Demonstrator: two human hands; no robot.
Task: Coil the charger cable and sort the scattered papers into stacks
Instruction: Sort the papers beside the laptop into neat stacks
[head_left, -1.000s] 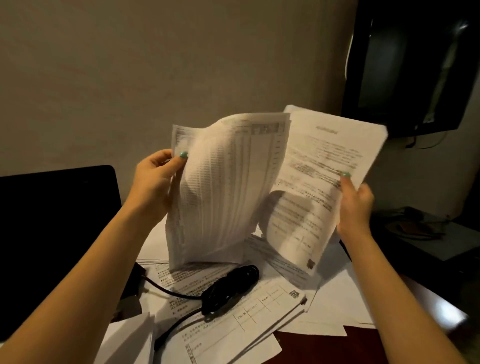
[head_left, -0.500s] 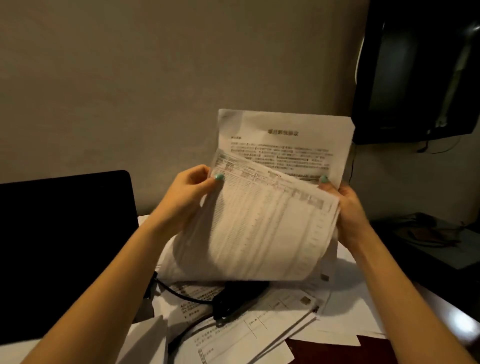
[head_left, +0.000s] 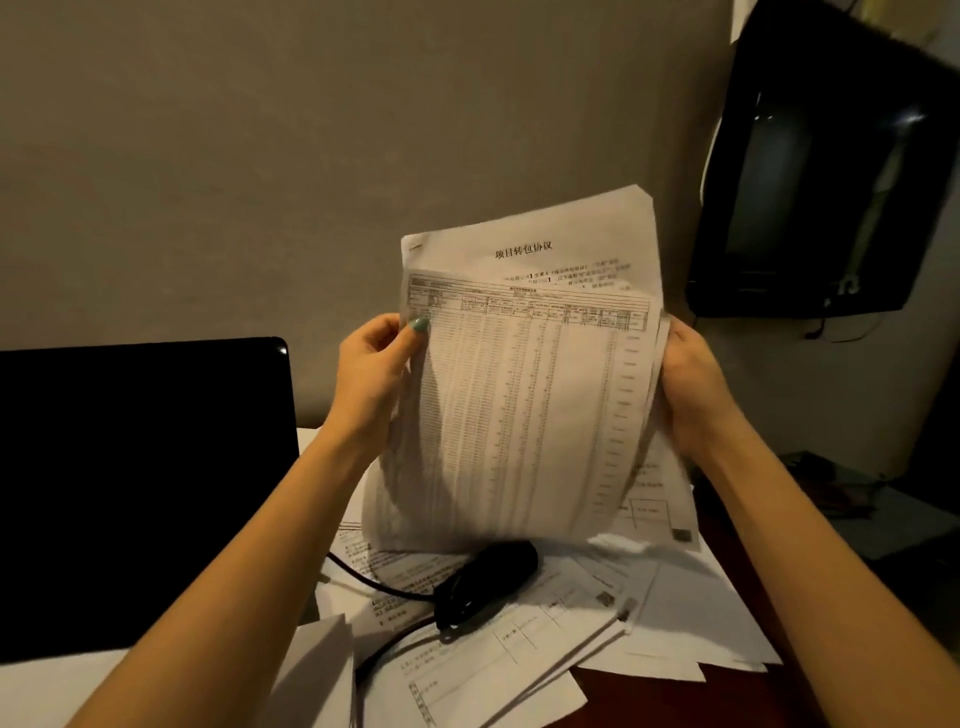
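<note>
Head view: left hand (head_left: 376, 374) and right hand (head_left: 691, 379) each hold one side of the paper bunch (head_left: 519, 415), up above the desk. The charger cable (head_left: 478, 582) lies on loose papers (head_left: 519, 665) below. The floppy sheets could slip out and scatter.

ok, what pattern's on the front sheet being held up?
Front sheet: white, covered by a dense printed table of fine rows and columns. Head view.

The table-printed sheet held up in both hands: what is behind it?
A text sheet with a printed heading rises above the table-printed sheet; its lower right corner shows. Its middle is covered, so further sheets cannot be seen.
</note>
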